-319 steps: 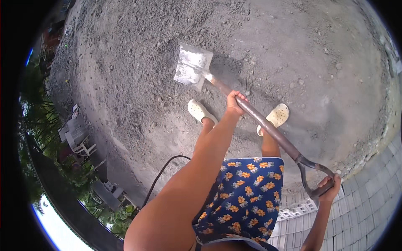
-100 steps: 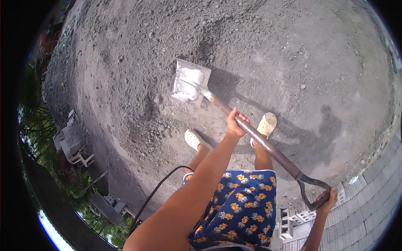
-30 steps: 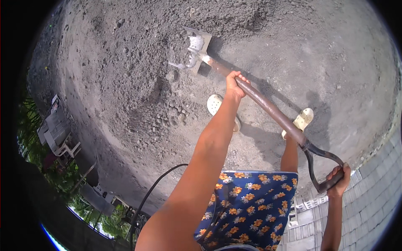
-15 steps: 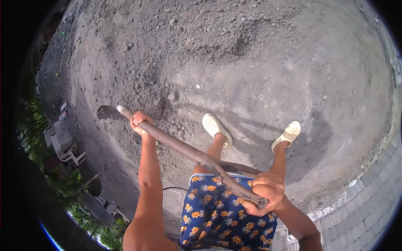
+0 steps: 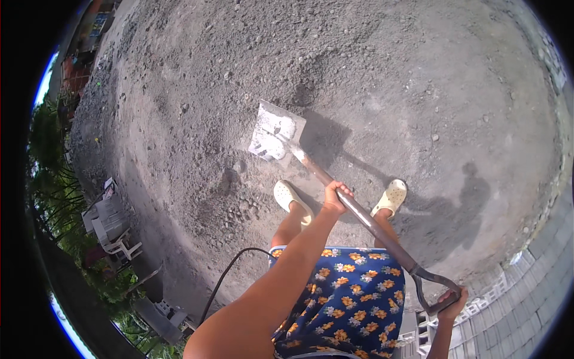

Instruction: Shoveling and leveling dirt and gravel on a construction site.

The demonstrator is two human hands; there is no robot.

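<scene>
A shovel (image 5: 378, 228) slants across in front of me, from its handle at the lower right up to its blade at the upper left. My left hand (image 5: 338, 196) is closed around the middle of the brown shaft. At the D-shaped end my right hand (image 5: 454, 302) grips the crossbar, partly hidden by it. The square metal blade (image 5: 276, 132) hangs above the grey ground, with pale patches on its face and only a little dirt at most. Its shadow (image 5: 326, 137) falls on the ground just to its right.
Loose gravelly sand (image 5: 197, 78) spreads ahead and to the left, with lumps near my feet. My feet stand apart in cream clogs (image 5: 391, 197). Stacked grey blocks (image 5: 526, 299) line the lower right. White plastic chairs (image 5: 122, 244) and plants stand at the far left.
The shovel has swung from the left toward the right, and its blade now shows in front of my feet. Both hands moved right, still gripping it.
</scene>
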